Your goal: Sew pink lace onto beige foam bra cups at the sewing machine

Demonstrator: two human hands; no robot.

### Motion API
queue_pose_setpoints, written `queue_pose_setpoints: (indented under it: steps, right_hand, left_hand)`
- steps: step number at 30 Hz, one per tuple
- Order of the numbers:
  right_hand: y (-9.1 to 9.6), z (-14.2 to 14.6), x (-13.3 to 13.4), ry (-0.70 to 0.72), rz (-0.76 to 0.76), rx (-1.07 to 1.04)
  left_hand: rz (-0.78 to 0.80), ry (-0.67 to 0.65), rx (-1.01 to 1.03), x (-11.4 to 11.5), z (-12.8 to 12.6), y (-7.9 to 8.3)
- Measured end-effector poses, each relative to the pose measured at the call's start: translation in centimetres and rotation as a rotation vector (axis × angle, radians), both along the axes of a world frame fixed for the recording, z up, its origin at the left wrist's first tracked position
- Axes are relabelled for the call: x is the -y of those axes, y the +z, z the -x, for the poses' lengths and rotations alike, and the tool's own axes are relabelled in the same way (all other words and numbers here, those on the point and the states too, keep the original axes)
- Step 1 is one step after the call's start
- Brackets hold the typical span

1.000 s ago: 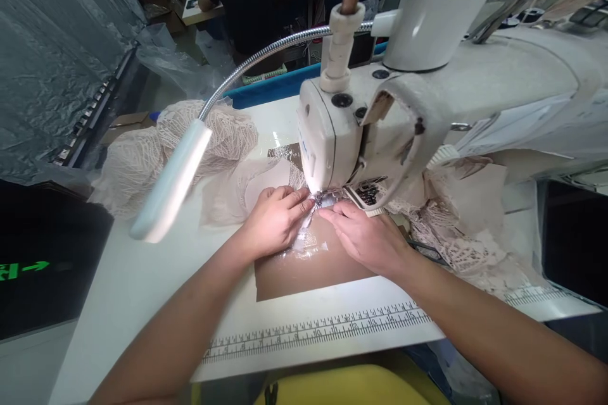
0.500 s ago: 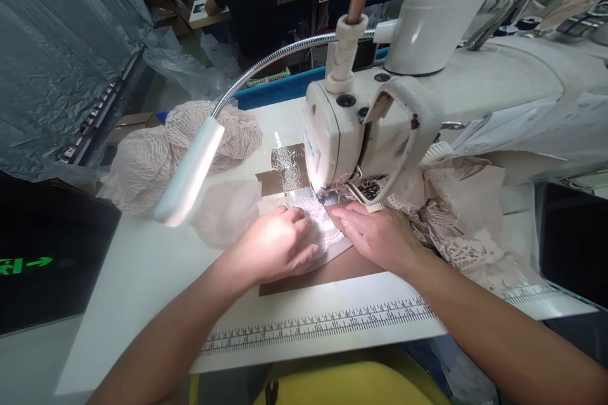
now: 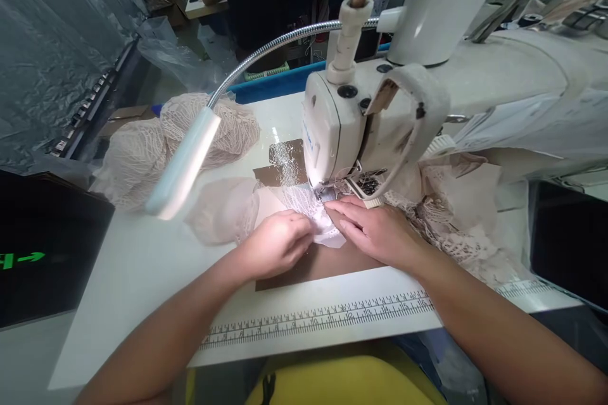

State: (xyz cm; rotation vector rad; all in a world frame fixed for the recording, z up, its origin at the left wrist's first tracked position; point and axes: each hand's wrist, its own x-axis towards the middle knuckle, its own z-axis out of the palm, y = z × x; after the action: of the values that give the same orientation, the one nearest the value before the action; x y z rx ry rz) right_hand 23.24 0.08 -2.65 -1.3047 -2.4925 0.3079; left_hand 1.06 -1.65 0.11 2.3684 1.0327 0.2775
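Note:
White lace fabric (image 3: 303,202) lies under the needle area of a sewing machine (image 3: 327,126), lit brightly by a lamp. My left hand (image 3: 280,243) is closed at the near left edge of the lace, fingertips pinched together on it. On the other side, my right hand (image 3: 377,228) lies flat with fingers stretched toward the presser foot (image 3: 319,193), beside the lace and over a brown sheet (image 3: 332,266). My right fingertips are close to the foot; whether they touch the lace is hard to tell. Part of the lace is hidden behind my left fingers.
A gooseneck lamp (image 3: 183,164) arches over the left side. Bundled beige lace (image 3: 137,155) and a sheer piece (image 3: 223,209) lie left; more lace (image 3: 456,228) lies right. A printed ruler (image 3: 313,323) runs along the front edge. Another person (image 3: 247,0) sits beyond.
My left hand has gone from lying spread on the lace to a closed pinch at its edge. The lace's near edge has shifted and bunched. My right hand stays nearly in place.

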Motion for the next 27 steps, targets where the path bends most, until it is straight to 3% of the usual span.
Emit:
queue_pose_setpoints:
  steps: [4, 8, 14, 27]
  right_hand:
    - [0.2, 0.2, 0.0, 0.149, 0.056, -0.117]
    - [0.1, 0.3, 0.1, 0.248, 0.058, -0.167]
    - [0.0, 0.2, 0.4, 0.23, 0.017, -0.119]
    - [-0.5, 0.5, 0.8, 0.226, -0.14, -0.098]
  left_hand:
    - [0.082, -0.007, 0.063, -0.7, 0.9, 0.4]
    - [-0.027, -0.032, 0.038, -0.5, 0.4, -0.1]
    - [-0.319, -0.014, -0.178, -0.4, -0.5, -1.3]
    - [-0.37, -0.019, -0.329, -1.2, 0.0, -1.2]
